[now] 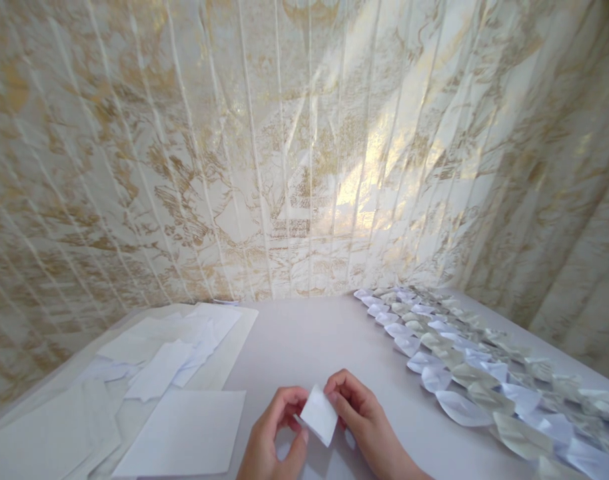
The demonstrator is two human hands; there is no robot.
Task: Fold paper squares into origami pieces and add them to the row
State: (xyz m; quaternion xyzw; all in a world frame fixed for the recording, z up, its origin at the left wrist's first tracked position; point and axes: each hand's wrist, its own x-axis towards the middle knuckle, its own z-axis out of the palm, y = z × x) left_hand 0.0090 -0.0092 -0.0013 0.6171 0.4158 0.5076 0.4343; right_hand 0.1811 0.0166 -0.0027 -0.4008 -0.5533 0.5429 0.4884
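Note:
A small folded piece of white paper is held above the table, between my two hands, with one corner tilted toward me. My left hand pinches its left side, thumb low and fingers curled behind. At its right edge, the thumb and index finger of my right hand grip the paper, the other fingers bent inward. Part of the fold behind the front face is hidden. Left of my hands lies a flat white sheet.
Loose white sheets and a greyer paper pile cover the table's left side. Several folded paper boats stand in rows along the right. A white-and-gold patterned curtain hangs behind the pale table.

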